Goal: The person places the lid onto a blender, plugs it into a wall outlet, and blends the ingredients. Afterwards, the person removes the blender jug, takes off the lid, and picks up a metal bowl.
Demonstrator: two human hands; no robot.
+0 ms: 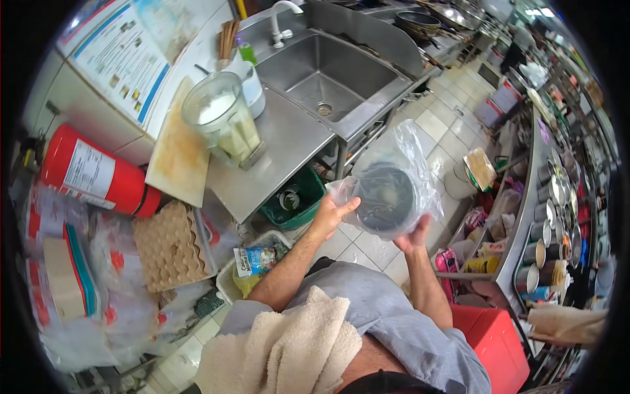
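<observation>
Both of my hands hold a clear plastic bag point(417, 154) in front of my body, over the tiled floor. A round, greyish container point(387, 197) shows through the plastic; its exact kind is hard to make out. My left hand point(335, 215) grips the bag's near left edge, thumb on top. At the lower right, my right hand point(415, 238) is closed around the bag and the container's side. Beyond my left hand, on the steel counter point(282, 144), stands a blender jar point(226, 121) with pale contents.
A steel sink point(321, 75) adjoins the counter, with a cutting board point(176, 148) at the wall. On the left are a fire extinguisher point(95, 171) and egg trays point(172, 246). A green bin point(295, 197) stands below. Shelves point(489, 262) with several metal cups line the right.
</observation>
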